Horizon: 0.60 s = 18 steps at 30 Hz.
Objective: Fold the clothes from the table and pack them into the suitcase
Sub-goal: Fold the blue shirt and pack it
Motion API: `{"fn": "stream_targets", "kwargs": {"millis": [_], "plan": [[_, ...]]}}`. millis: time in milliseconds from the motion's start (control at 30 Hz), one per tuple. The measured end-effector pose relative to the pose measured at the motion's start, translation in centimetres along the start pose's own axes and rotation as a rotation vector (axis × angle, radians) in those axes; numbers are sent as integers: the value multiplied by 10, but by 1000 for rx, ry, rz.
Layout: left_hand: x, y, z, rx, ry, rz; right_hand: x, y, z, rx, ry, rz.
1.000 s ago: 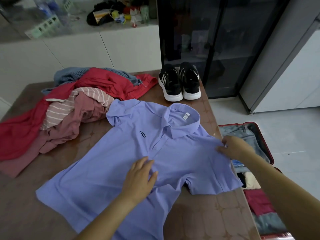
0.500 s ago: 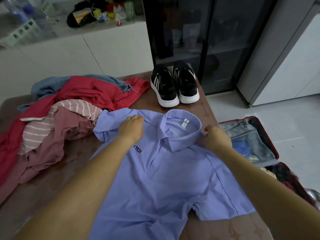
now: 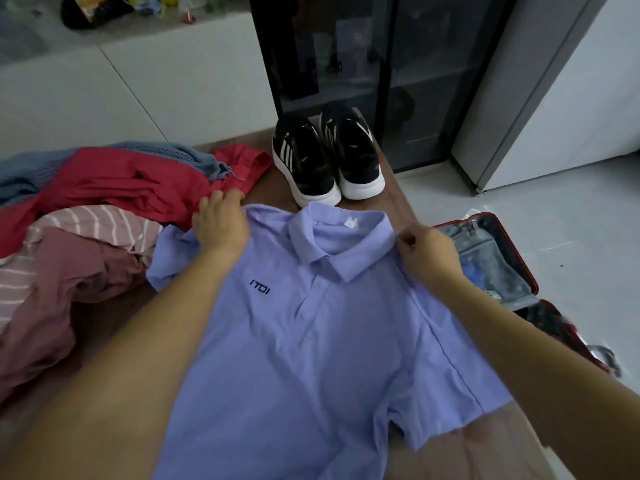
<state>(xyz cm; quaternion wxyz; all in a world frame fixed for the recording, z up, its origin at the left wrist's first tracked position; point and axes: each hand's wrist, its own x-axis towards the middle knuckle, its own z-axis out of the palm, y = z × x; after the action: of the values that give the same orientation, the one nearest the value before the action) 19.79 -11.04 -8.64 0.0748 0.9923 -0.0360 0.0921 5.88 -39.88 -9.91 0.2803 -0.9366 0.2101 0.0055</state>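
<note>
A light purple polo shirt (image 3: 311, 341) lies face up on the brown table (image 3: 485, 452), collar toward the far edge. My left hand (image 3: 220, 221) grips its left shoulder, fingers curled over the fabric edge. My right hand (image 3: 424, 251) pinches the right shoulder beside the collar. A heap of unfolded clothes lies to the left: a red garment (image 3: 121, 181), a blue knit (image 3: 41, 168), a striped top (image 3: 86, 226) and a dusty pink piece (image 3: 62, 289). The open red suitcase (image 3: 498, 258) sits on the floor to the right, with clothes inside.
A pair of black sneakers (image 3: 325, 157) stands on the table's far end, just beyond the collar. A dark glass cabinet (image 3: 363, 64) and white cupboards (image 3: 138, 91) lie behind. Grey floor (image 3: 571, 220) extends right of the suitcase.
Both hands moved from the shirt's middle and right sleeve up to its shoulders and took hold there. The shirt has been drawn straighter, collar nearer the sneakers.
</note>
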Motion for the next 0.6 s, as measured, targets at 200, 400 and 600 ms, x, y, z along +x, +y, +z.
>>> {"fn": "stream_targets", "kwargs": {"millis": [200, 400, 600], "plan": [[-116, 1, -23, -374, -26, 298, -78, 19, -6, 93, -47, -154], [-308, -17, -42, -616, -142, 383, -203, 57, -1, -78, 106, -220], [-413, -10, -53, -412, -313, 447, -257, 58, 38, -243, 186, -204]]}}
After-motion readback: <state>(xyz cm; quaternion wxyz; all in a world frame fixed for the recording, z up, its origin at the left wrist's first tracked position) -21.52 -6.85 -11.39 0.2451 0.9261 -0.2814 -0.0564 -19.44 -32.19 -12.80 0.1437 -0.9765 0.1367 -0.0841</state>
